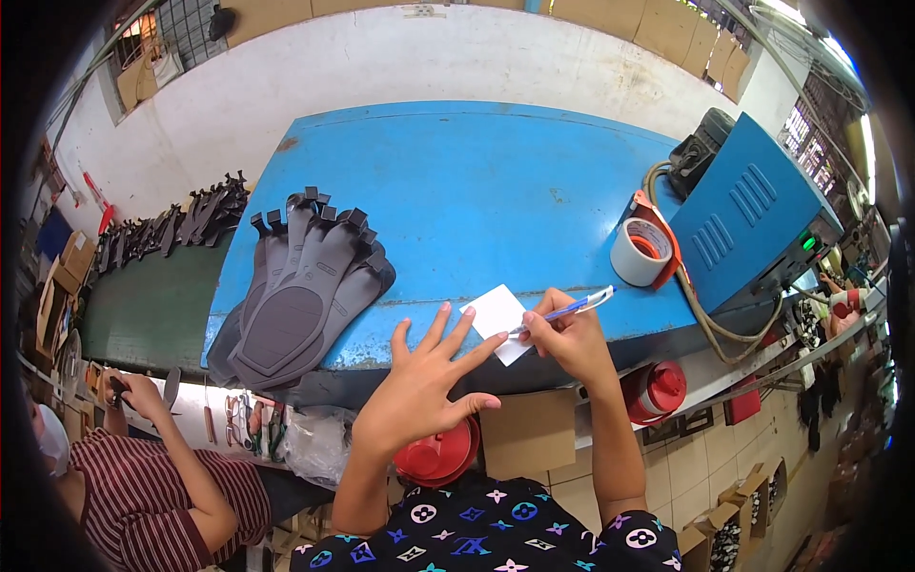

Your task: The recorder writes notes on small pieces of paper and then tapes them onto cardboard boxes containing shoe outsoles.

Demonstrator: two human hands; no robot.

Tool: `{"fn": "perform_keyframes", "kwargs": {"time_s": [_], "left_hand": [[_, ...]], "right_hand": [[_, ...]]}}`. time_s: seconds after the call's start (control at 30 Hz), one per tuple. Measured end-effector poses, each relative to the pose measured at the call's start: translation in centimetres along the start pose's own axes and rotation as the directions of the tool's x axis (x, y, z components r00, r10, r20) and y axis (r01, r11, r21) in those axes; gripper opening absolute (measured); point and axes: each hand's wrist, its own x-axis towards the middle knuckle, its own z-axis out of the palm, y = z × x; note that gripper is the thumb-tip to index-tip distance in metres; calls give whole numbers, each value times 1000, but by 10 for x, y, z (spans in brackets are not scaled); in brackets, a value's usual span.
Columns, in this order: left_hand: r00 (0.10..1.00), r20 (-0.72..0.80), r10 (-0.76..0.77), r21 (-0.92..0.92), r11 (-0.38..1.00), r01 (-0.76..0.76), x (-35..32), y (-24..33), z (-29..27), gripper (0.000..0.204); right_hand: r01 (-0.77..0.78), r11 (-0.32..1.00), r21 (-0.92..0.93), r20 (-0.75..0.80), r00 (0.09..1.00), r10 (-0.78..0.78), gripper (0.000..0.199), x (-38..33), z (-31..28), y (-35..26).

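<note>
A small white slip of paper [496, 313] lies near the front edge of the blue table [457, 210]. With fingers spread, my left hand [429, 381] reaches over the paper's left side, its fingertips at the sheet. My right hand [570, 341] grips a blue-and-white pen [583, 305], the tip down on the paper's right part. What is written there is too small to make out. To the left, a fanned stack of dark grey, flat, paddle-shaped pieces [286, 329] with small black tabs lies on the table.
At the right stand a tape dispenser with a white roll [639, 254], a blue metal box [748, 210] and hoses. A green table [152, 305] holds many black pieces. Below are red containers [658, 389] and cardboard [530, 434]. A co-worker in a striped shirt [143, 491] handles something dark at left.
</note>
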Motion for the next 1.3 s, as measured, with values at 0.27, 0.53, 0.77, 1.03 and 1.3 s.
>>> {"fn": "perform_keyframes", "kwargs": {"time_s": [0.27, 0.53, 0.77, 1.03, 1.3], "left_hand": [[999, -25, -29, -80, 996, 27, -2, -4, 7, 87], [994, -89, -68, -209, 977, 48, -4, -7, 13, 100], [999, -10, -46, -66, 997, 46, -1, 0, 3, 60], [998, -56, -33, -70, 997, 29, -1, 3, 3, 50], [999, -33, -36, -75, 997, 33, 0, 4, -1, 45]], "right_hand": [[-4, 1000, 21, 21, 1000, 4, 21, -3, -3, -2], [1, 999, 52, -11, 1000, -1, 17, -4, -6, 1], [-16, 1000, -13, 28, 999, 17, 19, -4, -5, 4], [-36, 999, -28, 19, 999, 36, 23, -4, -4, 3], [-4, 995, -101, 25, 1000, 6, 23, -4, -1, -3]]}}
